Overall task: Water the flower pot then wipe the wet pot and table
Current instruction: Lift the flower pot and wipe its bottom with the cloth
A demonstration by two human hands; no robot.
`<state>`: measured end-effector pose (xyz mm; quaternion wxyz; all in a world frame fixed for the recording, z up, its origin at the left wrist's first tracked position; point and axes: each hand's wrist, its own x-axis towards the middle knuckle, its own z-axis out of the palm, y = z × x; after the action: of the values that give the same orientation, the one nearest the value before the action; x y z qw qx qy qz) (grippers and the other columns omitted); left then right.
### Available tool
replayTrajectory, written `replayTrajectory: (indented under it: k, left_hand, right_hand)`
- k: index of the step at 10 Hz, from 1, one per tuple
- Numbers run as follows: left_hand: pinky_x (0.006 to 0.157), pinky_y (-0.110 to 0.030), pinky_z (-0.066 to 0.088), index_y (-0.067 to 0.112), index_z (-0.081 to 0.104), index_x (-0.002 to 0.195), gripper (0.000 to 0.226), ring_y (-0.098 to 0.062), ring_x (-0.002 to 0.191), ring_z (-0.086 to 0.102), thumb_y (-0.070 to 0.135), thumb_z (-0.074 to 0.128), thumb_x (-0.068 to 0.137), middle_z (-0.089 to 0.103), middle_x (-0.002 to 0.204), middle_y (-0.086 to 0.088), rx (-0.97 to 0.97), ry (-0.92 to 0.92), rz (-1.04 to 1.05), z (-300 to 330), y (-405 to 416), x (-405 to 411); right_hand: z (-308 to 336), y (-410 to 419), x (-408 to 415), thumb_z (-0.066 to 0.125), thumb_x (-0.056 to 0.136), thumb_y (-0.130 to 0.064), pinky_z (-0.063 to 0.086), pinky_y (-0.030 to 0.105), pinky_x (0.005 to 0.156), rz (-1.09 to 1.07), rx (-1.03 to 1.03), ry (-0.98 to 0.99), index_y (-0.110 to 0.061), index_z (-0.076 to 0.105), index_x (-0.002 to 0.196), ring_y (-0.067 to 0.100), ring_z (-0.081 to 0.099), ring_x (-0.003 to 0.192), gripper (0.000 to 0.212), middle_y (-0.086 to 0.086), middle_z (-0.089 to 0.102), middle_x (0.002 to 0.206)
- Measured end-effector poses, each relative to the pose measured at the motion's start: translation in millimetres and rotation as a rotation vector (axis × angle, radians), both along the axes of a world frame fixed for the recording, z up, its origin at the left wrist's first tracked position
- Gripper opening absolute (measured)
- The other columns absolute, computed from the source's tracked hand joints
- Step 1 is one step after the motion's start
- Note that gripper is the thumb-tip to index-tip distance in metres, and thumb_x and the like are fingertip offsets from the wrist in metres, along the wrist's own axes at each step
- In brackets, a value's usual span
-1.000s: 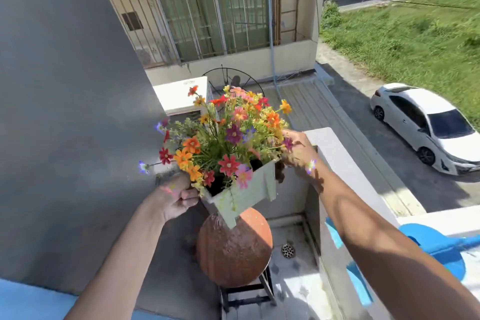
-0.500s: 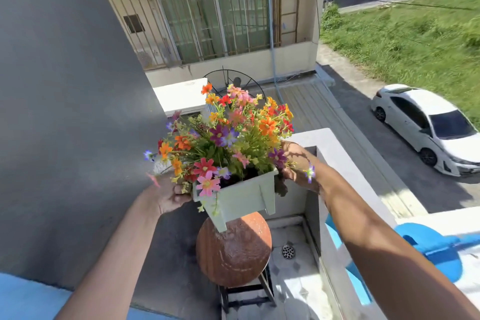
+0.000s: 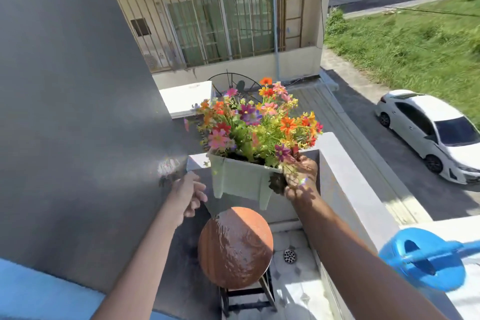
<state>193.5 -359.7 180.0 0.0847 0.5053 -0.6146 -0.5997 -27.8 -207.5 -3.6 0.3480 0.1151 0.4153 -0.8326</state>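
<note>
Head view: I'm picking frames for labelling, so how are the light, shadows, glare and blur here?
Head view: hard sun, with the grey wall in shade; flower shadows dapple the right hand gripping the flower pot; wet glare on the round table, half sunlit; motion blur softens the left hand and blue watering can; wide-angle bending shows at the edges.

A square pale-green flower pot [image 3: 240,181], crammed with orange, pink, red and purple blooms, hangs tilted in the air above the tabletop [image 3: 235,247]. That tabletop is round, reddish-brown and glistening wet.
</note>
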Motion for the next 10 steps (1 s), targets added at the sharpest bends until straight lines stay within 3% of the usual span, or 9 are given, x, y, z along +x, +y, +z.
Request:
replayTrajectory:
  k: [1, 2, 3, 4, 5, 6, 7, 8, 10]
  left_hand:
    - [0.042, -0.018, 0.014, -0.006, 0.056, 0.112, 0.045, -0.013, 0.036, 0.033, 0.030, 0.043, 0.088, 0.063, 0.059, -0.011, 0.044, -0.078, -0.194, -3.6, 34.1, 5.1]
    - [0.044, -0.022, 0.015, 0.007, 0.055, 0.106, 0.050, -0.014, 0.043, 0.034, 0.052, 0.048, 0.085, 0.067, 0.073, -0.015, 0.082, 0.014, -0.262, -1.0, 55.8, -8.0]
    - [0.040, -0.018, 0.022, 0.012, 0.060, 0.107, 0.052, -0.012, 0.039, 0.034, 0.057, 0.041, 0.090, 0.068, 0.071, -0.012, 0.108, 0.122, -0.169, -0.9, 58.8, -26.1]
    - [0.040, -0.019, 0.024, 0.015, 0.058, 0.088, 0.043, -0.013, 0.042, 0.033, 0.047, 0.031, 0.096, 0.060, 0.056, -0.002, 0.150, 0.149, -0.064, -4.9, 62.6, -35.3]
    - [0.035, -0.016, 0.018, 0.014, 0.051, 0.076, 0.036, -0.011, 0.043, 0.032, 0.027, 0.028, 0.100, 0.053, 0.043, 0.005, 0.169, 0.196, -0.037, -3.1, 64.1, -35.0]
    - [0.034, -0.018, 0.018, 0.011, 0.048, 0.078, 0.031, -0.010, 0.042, 0.029, 0.018, 0.027, 0.100, 0.049, 0.040, 0.007, 0.178, 0.210, -0.061, 0.8, 62.8, -31.8]
    - [0.037, -0.021, 0.022, 0.011, 0.046, 0.082, 0.024, -0.010, 0.039, 0.033, 0.016, 0.031, 0.100, 0.041, 0.053, 0.000, 0.198, 0.219, 0.029, -2.1, 54.6, -30.5]
    - [0.033, -0.015, 0.030, 0.011, 0.051, 0.078, 0.025, -0.011, 0.035, 0.045, 0.022, 0.042, 0.099, 0.046, 0.064, -0.006, 0.260, 0.266, 0.083, -3.1, 47.4, -24.6]
    - [0.036, -0.020, 0.024, 0.008, 0.047, 0.093, 0.016, -0.011, 0.038, 0.040, 0.018, 0.036, 0.099, 0.060, 0.051, -0.011, 0.334, 0.249, 0.037, -3.4, 47.4, -22.7]
  right_hand:
    - [119.6, 1.4, 45.0, 0.043, 0.100, 0.000, 0.050, 0.018, 0.053, 0.035, 0.350, 0.265, -0.015, 0.061, 0.080, 0.023, 0.054, 0.073, 0.031, 0.002, 0.060, 0.072]
    - [145.7, -7.7, 54.1, 0.057, 0.091, 0.003, 0.049, 0.021, 0.051, -0.042, 0.440, 0.434, -0.010, 0.057, 0.094, 0.023, 0.051, 0.076, 0.013, 0.009, 0.057, 0.081]
    - [157.2, -15.1, 77.3, 0.079, 0.075, -0.027, 0.049, 0.028, 0.058, -0.094, 0.420, 0.409, -0.017, 0.059, 0.072, 0.010, 0.053, 0.055, 0.022, -0.013, 0.062, 0.056]
    - [162.9, -12.9, 96.5, 0.085, 0.067, -0.037, 0.045, 0.025, 0.047, -0.053, 0.428, 0.406, -0.021, 0.048, 0.065, 0.013, 0.051, 0.051, 0.040, -0.010, 0.056, 0.046]
    - [169.2, -7.5, 103.9, 0.077, 0.073, -0.017, 0.046, 0.021, 0.042, -0.046, 0.442, 0.396, -0.012, 0.062, 0.084, 0.016, 0.058, 0.050, 0.019, 0.008, 0.064, 0.067]
    - [169.4, -6.7, 107.8, 0.075, 0.077, -0.012, 0.039, 0.014, 0.034, -0.062, 0.406, 0.432, 0.000, 0.061, 0.098, 0.005, 0.050, 0.035, 0.028, 0.007, 0.058, 0.062]
    - [167.7, -4.8, 113.4, 0.080, 0.077, -0.020, 0.047, 0.023, 0.046, -0.040, 0.358, 0.563, -0.008, 0.068, 0.079, 0.014, 0.057, 0.052, 0.017, 0.003, 0.063, 0.060]
    - [159.7, 3.5, 114.6, 0.074, 0.085, -0.015, 0.053, 0.024, 0.068, 0.043, 0.320, 0.767, -0.010, 0.072, 0.090, 0.006, 0.062, 0.071, 0.008, 0.003, 0.074, 0.081]
    - [138.2, 15.3, 110.6, 0.064, 0.092, -0.010, 0.047, 0.033, 0.067, 0.081, 0.425, 0.772, -0.018, 0.066, 0.079, 0.014, 0.057, 0.070, 0.016, 0.004, 0.066, 0.074]
